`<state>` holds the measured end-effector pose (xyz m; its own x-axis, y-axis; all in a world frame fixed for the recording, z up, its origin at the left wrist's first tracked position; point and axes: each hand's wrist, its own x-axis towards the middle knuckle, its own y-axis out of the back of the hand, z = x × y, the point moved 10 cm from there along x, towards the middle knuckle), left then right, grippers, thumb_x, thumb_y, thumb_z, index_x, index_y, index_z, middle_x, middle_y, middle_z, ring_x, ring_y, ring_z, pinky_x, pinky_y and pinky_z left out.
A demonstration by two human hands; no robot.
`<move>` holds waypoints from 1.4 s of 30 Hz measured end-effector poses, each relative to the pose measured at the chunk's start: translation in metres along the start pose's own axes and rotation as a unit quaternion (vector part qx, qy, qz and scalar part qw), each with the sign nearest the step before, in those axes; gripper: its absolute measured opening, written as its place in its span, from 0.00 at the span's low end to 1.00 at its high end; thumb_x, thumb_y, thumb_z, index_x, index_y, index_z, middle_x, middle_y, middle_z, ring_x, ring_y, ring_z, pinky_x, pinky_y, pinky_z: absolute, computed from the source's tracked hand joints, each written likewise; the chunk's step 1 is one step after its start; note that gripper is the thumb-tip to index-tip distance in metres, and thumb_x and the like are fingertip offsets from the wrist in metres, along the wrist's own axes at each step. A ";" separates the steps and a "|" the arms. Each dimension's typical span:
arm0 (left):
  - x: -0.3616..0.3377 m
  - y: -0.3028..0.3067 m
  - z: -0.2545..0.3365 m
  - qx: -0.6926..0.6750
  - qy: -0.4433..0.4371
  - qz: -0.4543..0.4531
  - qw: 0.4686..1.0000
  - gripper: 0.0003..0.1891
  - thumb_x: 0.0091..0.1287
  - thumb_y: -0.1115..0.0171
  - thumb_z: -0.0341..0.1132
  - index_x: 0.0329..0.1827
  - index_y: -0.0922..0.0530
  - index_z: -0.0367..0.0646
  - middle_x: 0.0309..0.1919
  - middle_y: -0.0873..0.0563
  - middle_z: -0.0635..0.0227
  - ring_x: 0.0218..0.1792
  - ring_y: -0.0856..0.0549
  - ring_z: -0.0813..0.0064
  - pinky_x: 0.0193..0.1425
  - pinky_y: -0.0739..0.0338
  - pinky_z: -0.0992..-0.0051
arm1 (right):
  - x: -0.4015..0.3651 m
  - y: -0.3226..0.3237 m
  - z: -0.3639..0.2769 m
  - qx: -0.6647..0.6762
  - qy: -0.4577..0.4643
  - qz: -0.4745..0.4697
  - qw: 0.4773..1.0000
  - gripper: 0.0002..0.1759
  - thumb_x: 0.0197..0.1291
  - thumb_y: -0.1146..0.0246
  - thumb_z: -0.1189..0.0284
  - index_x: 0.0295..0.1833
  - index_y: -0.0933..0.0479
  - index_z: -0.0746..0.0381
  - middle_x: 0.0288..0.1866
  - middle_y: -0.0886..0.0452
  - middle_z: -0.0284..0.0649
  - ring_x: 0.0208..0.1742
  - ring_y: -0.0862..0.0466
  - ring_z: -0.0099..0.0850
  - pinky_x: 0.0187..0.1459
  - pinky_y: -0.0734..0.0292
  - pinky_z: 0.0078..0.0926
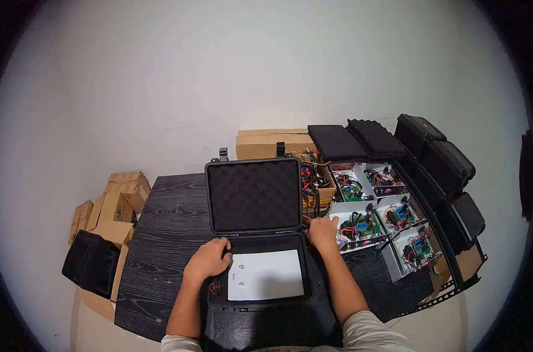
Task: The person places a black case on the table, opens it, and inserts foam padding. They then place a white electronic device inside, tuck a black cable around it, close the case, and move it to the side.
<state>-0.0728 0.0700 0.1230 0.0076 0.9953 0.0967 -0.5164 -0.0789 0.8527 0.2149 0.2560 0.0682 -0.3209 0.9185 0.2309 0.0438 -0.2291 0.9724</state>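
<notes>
A black hard case (306,267) lies with its lid raised on the dark table in front of me. Egg-crate foam (255,196) lines the lid. A white panel (266,273) with a few small fittings on its left side fills most of the base. My left hand (211,258) is closed over the case's left rim, fingers curled inward. Beside the right rim, close to the hinge, my right hand (323,233) is closed with its fingers bent. What it grips, if anything, is hidden. Some red wire (214,286) shows at the case's left side.
Several white boxes of wiring and green circuit boards (360,226) stand to the right, near a carton of cables (319,182). Black foam sheets (331,141) lie behind them. More black cases (445,161) line the far right. Cardboard boxes (125,188) stand left of the wood-grain table (161,246).
</notes>
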 end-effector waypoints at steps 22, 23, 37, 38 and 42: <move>-0.002 0.002 0.003 -0.001 0.020 -0.022 1.000 0.19 0.69 0.31 0.42 0.54 0.19 0.35 0.52 0.13 0.42 0.54 0.12 0.41 0.61 0.18 0.53 | -0.008 0.119 0.063 0.563 -0.071 0.127 0.813 0.17 0.89 0.50 0.60 0.61 0.26 0.63 0.33 0.14 0.39 0.25 0.14 0.29 0.27 0.18 0.31; -0.002 0.002 0.003 0.001 0.015 -0.020 1.000 0.19 0.69 0.31 0.42 0.54 0.19 0.36 0.51 0.13 0.42 0.54 0.12 0.41 0.61 0.18 0.53 | -0.008 0.122 0.063 0.561 -0.059 0.143 0.813 0.17 0.89 0.50 0.61 0.59 0.26 0.63 0.33 0.17 0.37 0.27 0.15 0.27 0.29 0.19 0.30; -0.001 -0.001 -0.001 0.012 0.027 -0.022 0.999 0.21 0.69 0.30 0.45 0.54 0.18 0.36 0.52 0.12 0.42 0.54 0.12 0.41 0.60 0.18 0.53 | 0.001 0.100 0.075 0.468 -0.014 0.123 0.875 0.17 0.82 0.40 0.71 0.69 0.23 0.68 0.30 0.24 0.27 0.32 0.26 0.16 0.37 0.26 0.20; -0.001 -0.001 -0.001 0.012 0.023 -0.022 0.999 0.21 0.69 0.30 0.45 0.54 0.18 0.36 0.52 0.12 0.42 0.54 0.12 0.41 0.61 0.18 0.52 | 0.001 0.102 0.076 0.458 0.000 0.157 0.875 0.18 0.82 0.40 0.71 0.71 0.23 0.67 0.30 0.23 0.28 0.31 0.26 0.17 0.35 0.26 0.21; -0.001 0.000 0.000 0.007 0.014 -0.018 1.000 0.21 0.69 0.30 0.45 0.55 0.18 0.36 0.52 0.12 0.42 0.55 0.12 0.41 0.61 0.18 0.52 | -0.013 0.126 0.068 0.496 -0.031 0.146 0.855 0.20 0.81 0.40 0.71 0.73 0.24 0.64 0.31 0.21 0.32 0.28 0.22 0.19 0.30 0.23 0.24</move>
<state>-0.0724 0.0690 0.1228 0.0028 0.9987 0.0516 -0.5037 -0.0432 0.8628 0.2886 0.2372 0.1902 -0.1103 0.8911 0.4401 0.9046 -0.0934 0.4159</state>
